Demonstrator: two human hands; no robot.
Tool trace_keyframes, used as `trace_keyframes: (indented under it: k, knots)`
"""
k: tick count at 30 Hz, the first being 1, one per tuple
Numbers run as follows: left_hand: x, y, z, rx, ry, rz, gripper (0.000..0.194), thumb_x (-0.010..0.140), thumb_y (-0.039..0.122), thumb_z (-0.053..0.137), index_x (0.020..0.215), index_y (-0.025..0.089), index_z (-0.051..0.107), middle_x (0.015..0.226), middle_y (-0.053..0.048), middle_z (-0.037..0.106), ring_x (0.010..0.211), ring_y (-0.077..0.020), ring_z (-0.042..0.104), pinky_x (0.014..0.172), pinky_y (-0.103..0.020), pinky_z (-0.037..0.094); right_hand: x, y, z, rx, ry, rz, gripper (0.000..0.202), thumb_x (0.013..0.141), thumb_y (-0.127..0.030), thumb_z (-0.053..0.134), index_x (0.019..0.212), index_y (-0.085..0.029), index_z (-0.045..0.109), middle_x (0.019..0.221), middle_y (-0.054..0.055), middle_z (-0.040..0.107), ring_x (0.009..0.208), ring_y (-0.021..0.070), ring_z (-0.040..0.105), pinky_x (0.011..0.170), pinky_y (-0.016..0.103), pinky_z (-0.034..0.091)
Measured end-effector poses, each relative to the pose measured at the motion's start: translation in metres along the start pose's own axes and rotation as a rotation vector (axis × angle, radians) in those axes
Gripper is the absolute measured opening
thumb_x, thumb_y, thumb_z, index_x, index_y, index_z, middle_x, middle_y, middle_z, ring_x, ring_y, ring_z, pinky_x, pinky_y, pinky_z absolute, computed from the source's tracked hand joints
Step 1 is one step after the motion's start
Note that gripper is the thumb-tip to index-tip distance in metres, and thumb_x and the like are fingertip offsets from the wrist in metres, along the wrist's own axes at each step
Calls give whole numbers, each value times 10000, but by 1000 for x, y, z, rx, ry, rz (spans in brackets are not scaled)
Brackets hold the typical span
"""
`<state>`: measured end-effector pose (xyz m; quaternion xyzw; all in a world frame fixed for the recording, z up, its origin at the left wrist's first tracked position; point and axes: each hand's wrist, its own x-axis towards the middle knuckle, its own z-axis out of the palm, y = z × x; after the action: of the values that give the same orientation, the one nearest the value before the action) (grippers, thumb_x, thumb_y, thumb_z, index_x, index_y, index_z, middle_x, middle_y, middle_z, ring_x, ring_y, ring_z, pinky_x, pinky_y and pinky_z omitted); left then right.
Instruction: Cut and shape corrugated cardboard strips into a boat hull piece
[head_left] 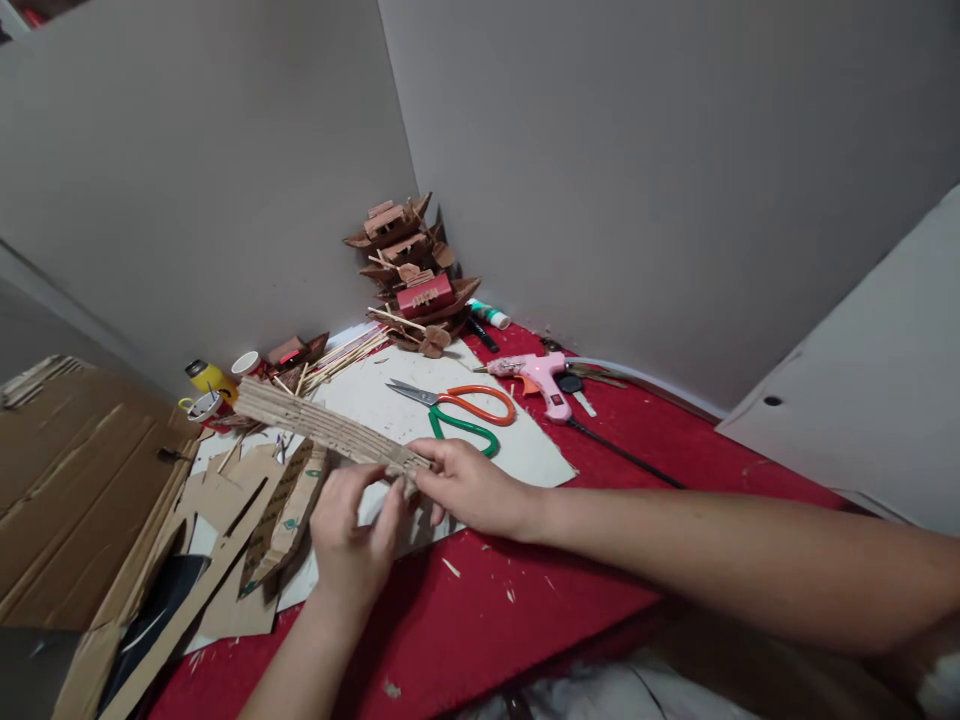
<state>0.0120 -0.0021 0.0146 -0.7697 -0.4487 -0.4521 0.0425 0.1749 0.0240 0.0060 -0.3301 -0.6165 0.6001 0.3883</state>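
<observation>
A long strip of corrugated cardboard [322, 422], its ridges exposed, slants up and to the left from my hands. My right hand [476, 485] grips its near end, thumb on top. Just below that end, my left hand [352, 525] has thumb and forefinger closed at the strip's lower edge; their tips are partly hidden. Beyond the strip, scissors [450, 408] with one orange and one green handle lie partly open on white paper [536, 455]. Left of my hands rests a boat-shaped cardboard piece [289, 515] with printed marks.
A pink glue gun [551, 380] with its cord lies on the red tabletop [480, 590]. Several brown model boats [424, 295] stand stacked in the wall corner. Thin sticks [349, 358], a yellow bottle [211, 378] and cups [246, 364] sit at the back left. Large cardboard [82, 490] fills the left.
</observation>
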Motion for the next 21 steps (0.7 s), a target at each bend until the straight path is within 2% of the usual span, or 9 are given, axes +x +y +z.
trace_keyframes:
  k: [1, 3, 6, 9, 16, 21]
  knots:
    - [-1, 2, 1, 56, -55, 93, 136, 777, 170, 650, 909, 180, 622, 809, -49, 679, 747, -182, 621, 709, -309, 483, -2, 2, 1, -66, 2, -36, 161, 861, -172, 413, 914, -145, 564, 742, 2, 578, 514, 86, 565, 436, 177, 464]
    - [-2, 5, 4, 134, -101, 170, 154, 790, 151, 633, 943, 167, 614, 831, -68, 690, 766, -193, 625, 720, -319, 484, -5, 6, 3, -211, 18, -114, 173, 868, -167, 406, 894, -138, 575, 740, 5, 579, 518, 84, 534, 481, 192, 454]
    - [-1, 6, 6, 221, -119, 197, 98, 810, 158, 613, 908, 165, 614, 790, -61, 691, 715, -186, 624, 684, -300, 479, -6, 10, 4, -415, 59, -241, 180, 849, -113, 414, 881, -133, 590, 733, 19, 594, 618, 115, 541, 601, 223, 448]
    - [-1, 7, 7, 304, -149, 208, 64, 825, 174, 593, 882, 161, 618, 749, -58, 688, 670, -189, 619, 653, -296, 468, -7, 14, 5, -523, 78, -298, 195, 834, -84, 416, 901, -136, 591, 768, 47, 623, 692, 146, 557, 683, 255, 436]
    - [-2, 8, 10, 312, -142, 203, 70, 837, 139, 547, 853, 160, 612, 728, -66, 672, 666, -188, 606, 647, -293, 466, -10, 17, 8, -589, 80, -295, 193, 871, -133, 405, 980, -147, 564, 829, 76, 648, 730, 173, 593, 695, 273, 437]
    - [-1, 9, 7, 182, -123, 143, 76, 816, 120, 575, 869, 163, 608, 743, -62, 668, 691, -185, 615, 662, -288, 470, -9, 15, 8, -531, 101, -310, 200, 881, -125, 394, 962, -156, 574, 794, 54, 646, 713, 159, 595, 690, 260, 447]
